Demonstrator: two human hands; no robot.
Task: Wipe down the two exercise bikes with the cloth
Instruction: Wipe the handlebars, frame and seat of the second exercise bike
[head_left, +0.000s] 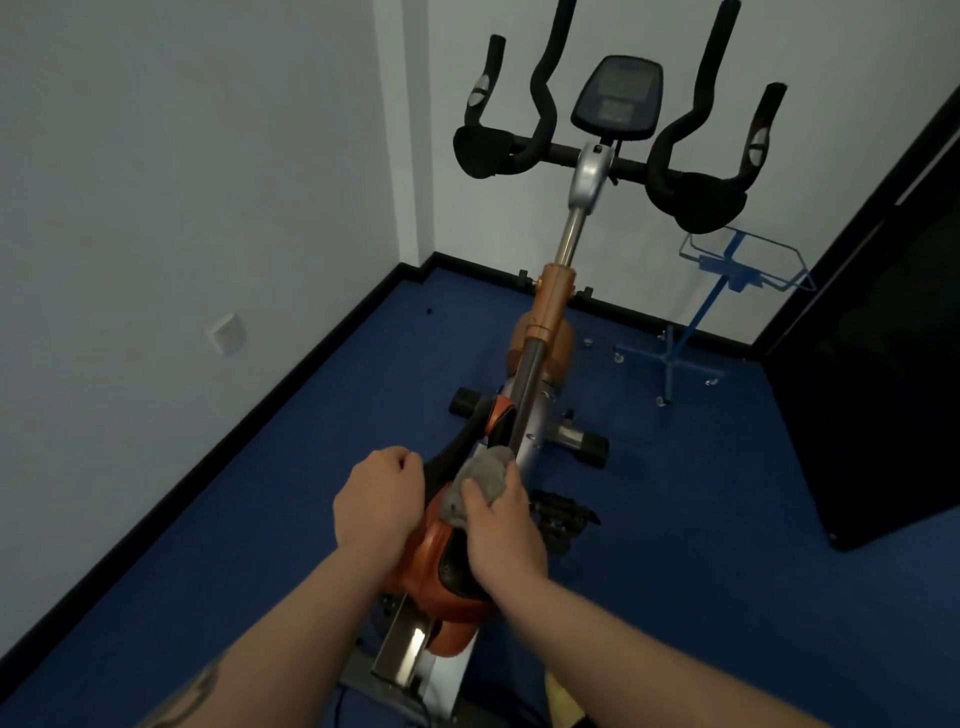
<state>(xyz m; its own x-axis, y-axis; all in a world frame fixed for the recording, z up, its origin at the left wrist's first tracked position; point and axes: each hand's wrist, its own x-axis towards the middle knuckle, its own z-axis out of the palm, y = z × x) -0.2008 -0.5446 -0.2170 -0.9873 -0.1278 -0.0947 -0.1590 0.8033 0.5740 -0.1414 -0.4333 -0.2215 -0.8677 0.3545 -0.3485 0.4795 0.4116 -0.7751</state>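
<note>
Directly below the camera, a person's right hand (501, 535) presses a bunched grey cloth (475, 486) against the orange-and-black saddle (441, 566) of an exercise bike (550, 312), fingers and thumb curled around the fabric. The left hand (376, 506) is closed over the saddle's near side, knuckles up. The bike stands on blue carpet (701, 519) facing a white wall (156, 156), its orange frame rising through a chrome post to black padded handlebars (493, 150) and a dark console (617, 98). A blue wire stand (727, 270) sits just beside it on the right.
</note>
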